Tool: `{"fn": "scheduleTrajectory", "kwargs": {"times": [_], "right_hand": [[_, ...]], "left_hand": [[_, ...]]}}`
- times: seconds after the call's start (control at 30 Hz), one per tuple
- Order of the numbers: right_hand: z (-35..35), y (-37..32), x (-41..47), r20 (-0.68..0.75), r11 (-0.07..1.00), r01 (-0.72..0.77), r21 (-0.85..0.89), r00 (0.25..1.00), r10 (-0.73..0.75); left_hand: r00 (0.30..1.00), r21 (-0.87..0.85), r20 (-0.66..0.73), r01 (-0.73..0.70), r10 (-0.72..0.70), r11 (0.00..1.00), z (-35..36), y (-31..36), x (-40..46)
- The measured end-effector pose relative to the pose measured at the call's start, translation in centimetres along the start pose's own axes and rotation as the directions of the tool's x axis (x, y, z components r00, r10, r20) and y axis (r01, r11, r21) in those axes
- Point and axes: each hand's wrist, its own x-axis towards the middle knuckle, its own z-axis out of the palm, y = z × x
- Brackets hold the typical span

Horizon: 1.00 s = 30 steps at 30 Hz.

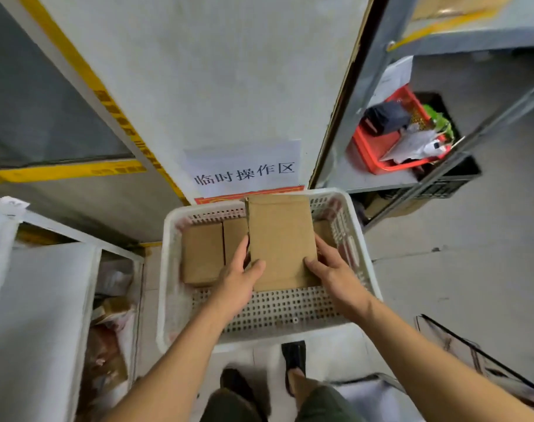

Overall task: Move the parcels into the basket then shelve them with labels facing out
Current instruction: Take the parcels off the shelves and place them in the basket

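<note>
My left hand [240, 274] and right hand [332, 269] grip a brown parcel [281, 239] by its two sides at frame center, over the white basket [268, 330]. I see more parcels [203, 254] lying inside at its left; a red bin [381, 147] sits upper right.

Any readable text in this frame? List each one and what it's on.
"临时操作区": white paper sign on the wall behind the white basket.
Yellow tape on the left shelf frame: dark print, too blurred to read.
Red strip under the sign: pattern or print, unreadable.
Cardboard parcel held by the left hand and right hand: no label showing.
</note>
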Motion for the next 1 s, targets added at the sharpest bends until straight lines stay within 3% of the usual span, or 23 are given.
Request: {"fn": "scheduleTrajectory", "kwargs": {"times": [0.33,0.7,0.83,1.0], "right_hand": [[-7.4,8.5,7.8,-0.278,0.986,-0.125,-0.110,0.956,0.090],[-9.3,14.8,15.2,-0.477,0.948,-0.242,-0.208,0.871,0.118],[-8.9,15.9,16.4,-0.484,0.926,-0.255,-0.278,0.870,0.094],[-8.6,17.7,18.7,-0.520,0.902,-0.308,-0.302,0.847,0.115]], "left_hand": [[0.983,0.153,0.132,0.106,-0.127,0.983,9.3,-4.8,13.8],[0.965,0.178,0.168,0.173,-0.203,0.969,12.2,-11.1,22.7],[0.968,0.171,0.130,0.191,-0.215,0.967,12.4,-12.5,24.1],[0.993,0.289,-0.036,0.121,-0.115,0.950,13.0,-13.1,24.6]]}}
